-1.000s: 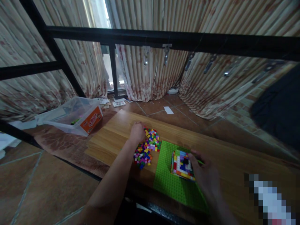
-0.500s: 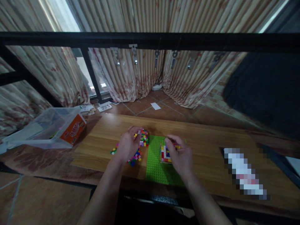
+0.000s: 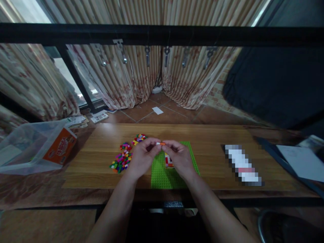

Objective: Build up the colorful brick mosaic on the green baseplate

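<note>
Along the wooden table [image 3: 210, 158], over the green baseplate [image 3: 162, 180], the left hand [image 3: 143, 158] now leaves the loose bricks [image 3: 123, 160] and meets the right hand [image 3: 179, 158], so gathering seems to give way to two-handed handling; the brick build [image 3: 168, 161] sits partly hidden by the right hand, and tiny white and orange bricks [image 3: 162, 143] are pinched between both hands' fingertips

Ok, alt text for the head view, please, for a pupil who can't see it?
A person's left hand and right hand pinch small white and orange bricks at a green baseplate on a wooden table; loose colourful bricks lie to the left.
</note>
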